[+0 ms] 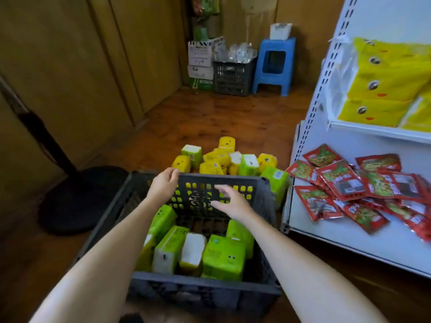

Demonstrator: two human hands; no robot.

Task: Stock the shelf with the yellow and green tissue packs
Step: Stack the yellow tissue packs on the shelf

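green tissue packs [222,257] lying in dark plastic crate [205,290]: likely light, soft, film-slick; gripping across broad sides is advisable. left hand [163,184] and right hand [229,202] hovering open, holding nothing.

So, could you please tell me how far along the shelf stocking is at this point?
Done: yellow packs stand stacked on the upper shelf. In hand: nothing; the left hand and right hand hover empty over the crate. Left: green packs in the crate, plus a mixed pile on the floor.
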